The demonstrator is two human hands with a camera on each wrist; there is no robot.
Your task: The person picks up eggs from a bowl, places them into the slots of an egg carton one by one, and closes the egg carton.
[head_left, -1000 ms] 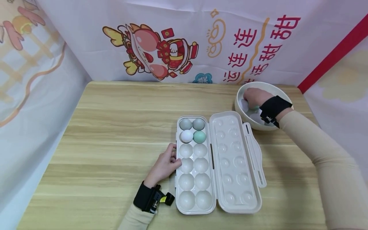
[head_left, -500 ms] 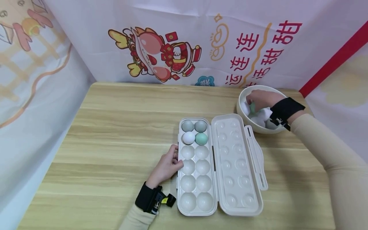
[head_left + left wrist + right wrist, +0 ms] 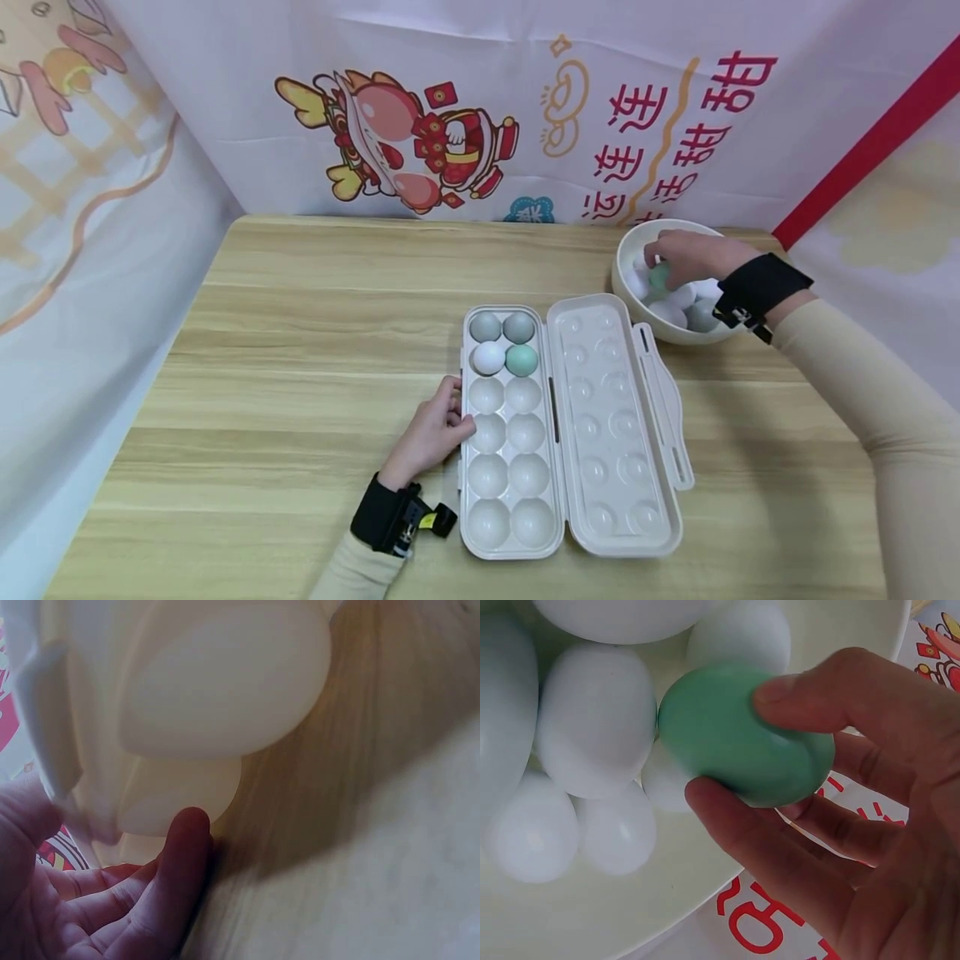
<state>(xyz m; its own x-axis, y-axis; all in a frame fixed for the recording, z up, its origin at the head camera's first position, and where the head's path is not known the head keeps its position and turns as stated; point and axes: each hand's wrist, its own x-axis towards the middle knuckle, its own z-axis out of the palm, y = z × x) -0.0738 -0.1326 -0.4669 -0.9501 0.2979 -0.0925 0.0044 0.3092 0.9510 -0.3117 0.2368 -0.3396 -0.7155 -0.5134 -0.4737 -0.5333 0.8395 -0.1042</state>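
An open cream egg box [image 3: 510, 433] lies on the wooden table, its lid [image 3: 615, 425] folded out to the right. Its far cups hold two grey eggs [image 3: 485, 326], a white egg [image 3: 489, 357] and a green egg [image 3: 521, 360]. My left hand [image 3: 435, 429] rests against the box's left edge [image 3: 150, 795], fingers loosely curled. My right hand [image 3: 686, 254] is inside the white bowl [image 3: 626, 292] and pinches a green egg [image 3: 742, 735] [image 3: 659, 277] between thumb and fingers, above several white eggs [image 3: 592, 720].
Printed fabric walls [image 3: 480, 108] close in the table at the back and both sides. The bowl stands at the back right, just beyond the lid's far corner. Bare wooden tabletop [image 3: 300, 333] stretches left of the box.
My right hand has shifted a little inside the bowl and now has the green egg raised off the pile. My left hand has stayed by the box.
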